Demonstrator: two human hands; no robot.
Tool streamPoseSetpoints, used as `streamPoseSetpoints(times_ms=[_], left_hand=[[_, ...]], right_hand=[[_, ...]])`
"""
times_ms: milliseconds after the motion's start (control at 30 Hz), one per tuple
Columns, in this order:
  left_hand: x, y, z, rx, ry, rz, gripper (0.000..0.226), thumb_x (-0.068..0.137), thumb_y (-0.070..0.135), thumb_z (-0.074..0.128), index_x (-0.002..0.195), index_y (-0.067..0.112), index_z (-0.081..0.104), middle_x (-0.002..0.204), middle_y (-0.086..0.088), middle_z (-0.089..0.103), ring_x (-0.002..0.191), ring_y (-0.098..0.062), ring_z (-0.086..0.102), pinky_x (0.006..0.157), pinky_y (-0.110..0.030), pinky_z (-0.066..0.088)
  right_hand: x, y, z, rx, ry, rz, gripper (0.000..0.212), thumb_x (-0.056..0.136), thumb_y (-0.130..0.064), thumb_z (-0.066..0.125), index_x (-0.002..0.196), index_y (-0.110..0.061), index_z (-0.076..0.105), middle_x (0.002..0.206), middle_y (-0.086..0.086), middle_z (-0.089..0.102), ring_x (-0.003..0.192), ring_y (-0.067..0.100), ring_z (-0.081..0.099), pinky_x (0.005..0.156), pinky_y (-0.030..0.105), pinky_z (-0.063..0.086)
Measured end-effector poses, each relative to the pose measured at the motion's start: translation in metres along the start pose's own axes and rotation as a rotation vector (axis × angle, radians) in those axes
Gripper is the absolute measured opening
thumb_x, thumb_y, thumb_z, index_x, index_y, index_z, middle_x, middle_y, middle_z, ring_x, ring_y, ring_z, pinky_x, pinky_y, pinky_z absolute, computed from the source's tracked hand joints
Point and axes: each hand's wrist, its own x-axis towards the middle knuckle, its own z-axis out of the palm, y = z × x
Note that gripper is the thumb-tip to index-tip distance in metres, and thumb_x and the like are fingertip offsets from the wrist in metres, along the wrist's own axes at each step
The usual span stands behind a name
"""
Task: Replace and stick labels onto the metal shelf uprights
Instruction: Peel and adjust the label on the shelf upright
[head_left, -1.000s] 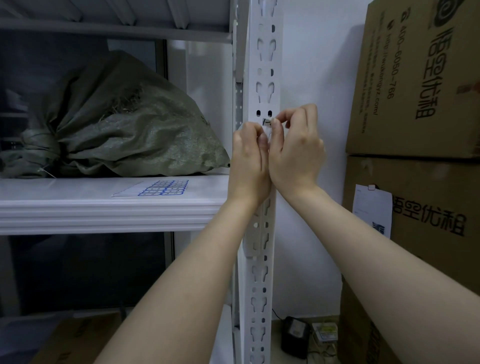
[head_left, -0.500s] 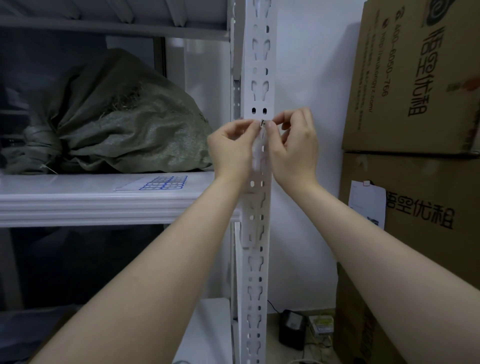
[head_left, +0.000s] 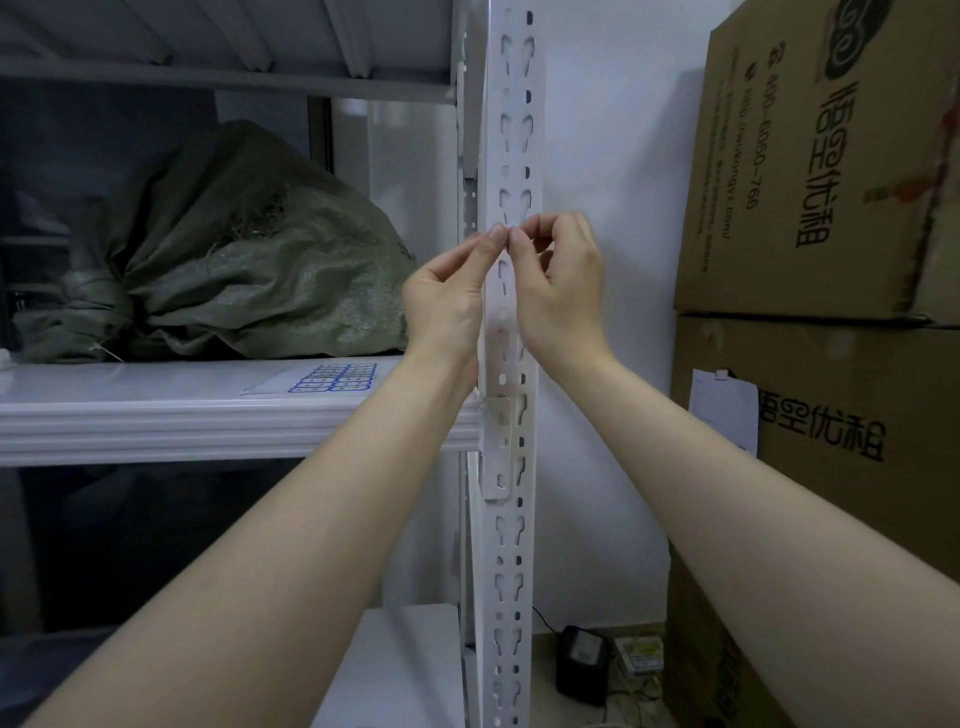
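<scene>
A white perforated metal upright (head_left: 511, 130) runs from top to bottom in the middle of the view. My left hand (head_left: 447, 296) and my right hand (head_left: 563, 291) are raised in front of it at chest height, on either side. Their thumb and forefinger tips meet at a tiny pale label (head_left: 505, 232), pinched between both hands and mostly hidden by the fingers. I cannot tell whether the label touches the upright. A sheet of blue-bordered labels (head_left: 337, 378) lies flat on the white shelf (head_left: 208, 421), left of my left wrist.
A bulky green woven sack (head_left: 249, 260) fills the shelf on the left. Stacked cardboard boxes (head_left: 831, 182) stand close on the right, one with a paper slip (head_left: 724, 410). A black adapter (head_left: 579, 662) with cables sits on the floor by the white wall.
My left hand has come off the front of the upright and swung left. Both hands' fingertips now meet slightly higher on the label, and its dark mark no longer shows.
</scene>
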Motion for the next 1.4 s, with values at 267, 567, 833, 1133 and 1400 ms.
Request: streamPoseSetpoints(times_ms=[267,567,833,1133,1400], left_hand=[[-0.007,0.006,0.001,0.024,0.004,0.038,0.022,0.093,0.023,0.063,0.101,0.005,0.072,0.067,0.018,0.072,0.072,0.013,0.065,0.072,-0.009,0.051],[-0.008,0.004,-0.005,0.052,-0.057,0.022,0.027,0.094,0.029,0.061,0.102,0.007,0.075,0.096,-0.011,0.074,0.086,-0.023,0.058,0.067,-0.027,0.046],[-0.01,0.003,-0.013,0.032,-0.067,-0.127,0.018,0.088,0.024,0.07,0.098,0.01,0.075,0.098,-0.007,0.076,0.077,-0.017,0.065,0.071,-0.028,0.048],[-0.003,-0.001,-0.02,0.104,0.076,-0.1,0.012,0.078,0.016,0.079,0.085,0.009,0.073,0.077,-0.001,0.073,0.055,-0.005,0.053,0.052,-0.018,0.043],[-0.001,-0.003,-0.02,0.206,0.092,-0.029,0.014,0.084,0.021,0.074,0.09,0.008,0.073,0.076,0.003,0.071,0.043,0.006,0.05,0.047,-0.011,0.042]], right_hand=[[-0.003,-0.013,0.002,0.071,-0.001,0.025,0.011,0.092,-0.02,0.056,0.082,-0.019,0.052,0.087,-0.006,0.051,0.066,0.001,0.048,0.061,0.014,0.04],[-0.005,-0.011,0.004,0.044,0.051,0.056,0.011,0.091,-0.023,0.058,0.081,-0.022,0.053,0.09,-0.002,0.056,0.068,0.004,0.051,0.068,0.029,0.048],[-0.01,0.003,0.005,0.037,0.022,0.085,0.008,0.092,-0.022,0.054,0.088,-0.02,0.048,0.085,-0.005,0.057,0.072,0.009,0.053,0.069,0.033,0.047],[-0.008,0.024,0.004,-0.105,0.128,0.15,0.007,0.092,-0.023,0.051,0.093,-0.016,0.055,0.088,-0.002,0.058,0.076,0.012,0.053,0.071,0.037,0.05],[-0.001,0.026,0.003,-0.328,0.093,0.068,0.014,0.092,-0.03,0.056,0.1,-0.025,0.066,0.098,-0.004,0.06,0.075,0.004,0.05,0.069,0.028,0.051]])
